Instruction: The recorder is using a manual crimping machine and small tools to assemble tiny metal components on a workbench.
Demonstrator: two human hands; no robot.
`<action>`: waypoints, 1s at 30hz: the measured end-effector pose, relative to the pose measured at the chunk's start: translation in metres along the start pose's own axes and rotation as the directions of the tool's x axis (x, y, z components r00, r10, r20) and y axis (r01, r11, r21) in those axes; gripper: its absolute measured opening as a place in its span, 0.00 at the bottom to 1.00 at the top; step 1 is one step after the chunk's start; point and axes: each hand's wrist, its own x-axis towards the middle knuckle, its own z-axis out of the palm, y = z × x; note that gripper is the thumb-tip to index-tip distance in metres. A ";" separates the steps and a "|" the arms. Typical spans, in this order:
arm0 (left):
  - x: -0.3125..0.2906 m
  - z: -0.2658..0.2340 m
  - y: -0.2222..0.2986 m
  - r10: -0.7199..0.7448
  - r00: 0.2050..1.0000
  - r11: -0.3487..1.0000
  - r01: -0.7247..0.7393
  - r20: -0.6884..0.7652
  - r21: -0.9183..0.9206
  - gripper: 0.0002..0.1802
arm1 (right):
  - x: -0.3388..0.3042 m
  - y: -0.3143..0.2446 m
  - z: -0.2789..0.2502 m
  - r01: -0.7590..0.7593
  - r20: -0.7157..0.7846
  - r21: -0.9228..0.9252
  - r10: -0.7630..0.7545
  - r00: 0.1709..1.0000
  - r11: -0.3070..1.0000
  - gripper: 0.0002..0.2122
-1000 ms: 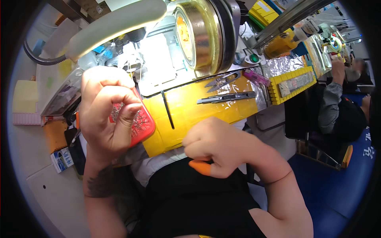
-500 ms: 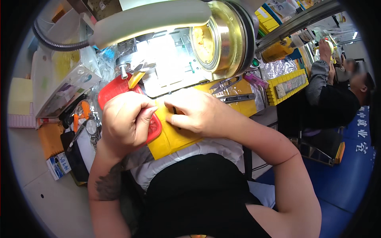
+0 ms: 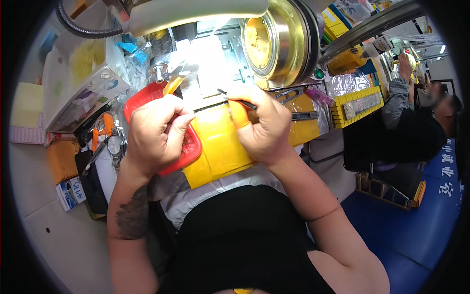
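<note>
In the head view, I see the right hand (image 3: 267, 132) clamping one slim black tool (image 3: 249, 105) over the yellow mat's (image 3: 218, 149) far edge — braced, probably, for fine control. Above one red tray (image 3: 142, 99) at the mat's left, likely kept there for reach, the left hand (image 3: 159, 132) presses thumb to finger — gripping what, I can't tell. One box cutter (image 3: 304, 115) lies rightward.
</note>
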 end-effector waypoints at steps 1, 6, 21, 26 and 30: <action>0.000 0.001 0.001 -0.013 1.000 1.000 0.013 0.007 0.007 0.04 | -0.004 0.002 0.000 -0.059 -0.063 0.045 0.062 0.996 0.997 0.12; -0.003 0.001 0.003 -0.051 0.999 0.999 0.051 0.015 0.012 0.03 | -0.004 -0.002 -0.003 -0.087 -0.038 0.013 0.087 0.995 0.996 0.10; 0.003 0.000 0.003 -0.045 0.998 0.997 0.042 0.053 0.063 0.03 | 0.015 -0.036 -0.039 0.317 -0.100 -0.034 -0.318 0.943 0.948 0.15; 0.001 -0.002 -0.001 -0.080 0.995 0.996 0.077 0.056 0.046 0.03 | 0.029 -0.027 -0.025 0.382 -0.133 -0.080 -0.390 0.911 0.921 0.13; 0.000 -0.001 0.000 -0.068 0.996 0.996 0.065 0.049 0.062 0.03 | 0.023 -0.034 -0.028 0.311 -0.117 -0.067 -0.317 0.941 0.948 0.12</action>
